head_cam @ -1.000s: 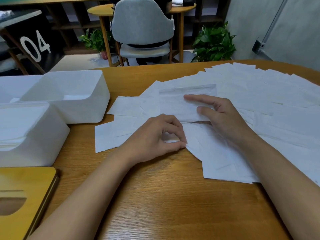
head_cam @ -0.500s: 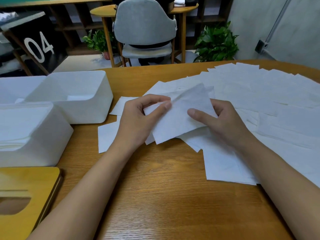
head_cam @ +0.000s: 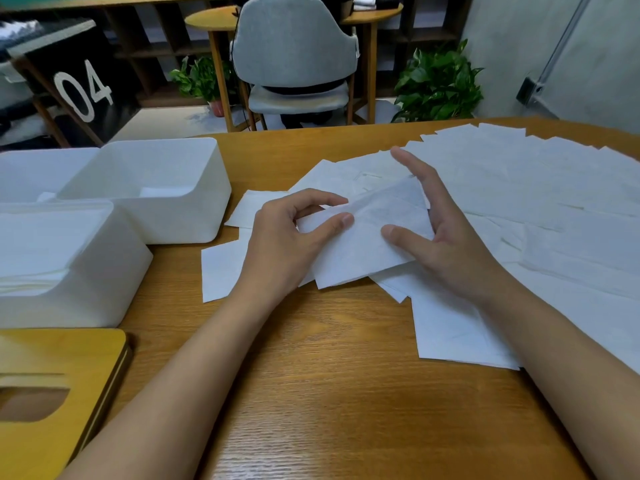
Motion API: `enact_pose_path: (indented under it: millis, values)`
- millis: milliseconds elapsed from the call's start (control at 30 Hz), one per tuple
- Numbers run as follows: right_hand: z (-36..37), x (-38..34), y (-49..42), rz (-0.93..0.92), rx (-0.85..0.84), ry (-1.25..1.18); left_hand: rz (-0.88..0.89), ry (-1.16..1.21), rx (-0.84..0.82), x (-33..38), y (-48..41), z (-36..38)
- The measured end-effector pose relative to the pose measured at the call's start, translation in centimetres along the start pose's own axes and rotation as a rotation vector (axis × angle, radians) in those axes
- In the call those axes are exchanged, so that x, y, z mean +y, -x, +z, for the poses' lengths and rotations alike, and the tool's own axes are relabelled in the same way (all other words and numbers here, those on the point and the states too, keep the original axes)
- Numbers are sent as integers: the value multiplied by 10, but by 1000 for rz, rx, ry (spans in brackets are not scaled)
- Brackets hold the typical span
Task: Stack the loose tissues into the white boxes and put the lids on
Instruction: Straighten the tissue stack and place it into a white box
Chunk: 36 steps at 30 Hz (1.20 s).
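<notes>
A folded white tissue (head_cam: 360,244) is lifted a little above the table between both hands. My left hand (head_cam: 291,237) pinches its left end between thumb and fingers. My right hand (head_cam: 436,233) has its thumb on the tissue's right part, the other fingers spread straight behind it. Several loose tissues (head_cam: 519,202) lie fanned over the table's right half. One white box (head_cam: 207,209) stands open at the left with a single tissue on its floor. A nearer white box (head_cam: 104,271) holds a stack of tissues.
A wooden lid (head_cam: 69,358) with an oval slot lies at the near left corner. The wooden table (head_cam: 329,393) shows bare wood in front of me. A third white box (head_cam: 38,171) sits at the far left. A grey chair and potted plants stand beyond the table.
My left hand went from a loose fist on the table to pinching a tissue. Both hands raised that tissue off the pile. My right fingers have now spread out.
</notes>
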State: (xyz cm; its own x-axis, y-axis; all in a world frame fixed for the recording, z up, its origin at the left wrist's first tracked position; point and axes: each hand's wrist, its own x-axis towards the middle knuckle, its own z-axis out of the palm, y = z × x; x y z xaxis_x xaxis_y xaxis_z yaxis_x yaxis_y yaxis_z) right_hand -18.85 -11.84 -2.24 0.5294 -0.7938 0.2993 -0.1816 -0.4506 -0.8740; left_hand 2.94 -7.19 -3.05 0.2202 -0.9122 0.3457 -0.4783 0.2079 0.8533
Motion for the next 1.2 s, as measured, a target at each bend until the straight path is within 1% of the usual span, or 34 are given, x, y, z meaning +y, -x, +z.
enact_pose_path:
  millis: [67, 133, 233, 300, 400, 433, 500, 567, 633, 667, 733, 833, 933, 1033, 1100, 1200]
  values:
    - [1, 0, -1, -28, 20, 10, 8, -39, 29, -2, 0, 2]
    - [1, 0, -2, -54, 54, -10, -32, -48, 21, -1, -1, 2]
    - [-2, 0, -2, -46, 76, -111, -129, 102, -51, 0, -2, 1]
    - [-4, -2, -1, -24, 61, -147, -146, 173, -16, -1, -2, 0]
    - [-7, -3, 0, 20, -20, -72, -118, 202, -5, -1, -2, -1]
    - [-7, -2, 1, 41, -34, -60, -100, 181, -14, -1, -3, -2]
    - [-7, 0, 1, 85, 12, -47, -68, 160, -7, -1, -4, -3]
    - [-9, 4, -1, 109, 133, -29, -37, 88, 40, -5, -5, -3]
    - [-11, 9, -3, 129, 252, -26, 17, -100, 42, -10, -5, -3]
    - [-12, 10, -4, 137, 299, -20, 47, -186, 1, -12, -4, -3]
    - [-11, 12, -4, 141, 364, -9, 103, -312, -139, -16, -3, -3]
    - [-9, 10, -4, 133, 407, 4, 164, -430, -322, -18, 0, -1]
    - [-10, 10, -5, 131, 431, -2, 194, -448, -357, -15, -1, -1]
    - [-10, 11, -5, 141, 424, 4, 255, -427, -299, -15, -2, -3]
    - [-10, 12, -5, 140, 415, -2, 241, -357, -250, -13, -1, -5]
    - [-10, 14, -5, 144, 408, -6, 250, -364, -286, -14, -1, -6]
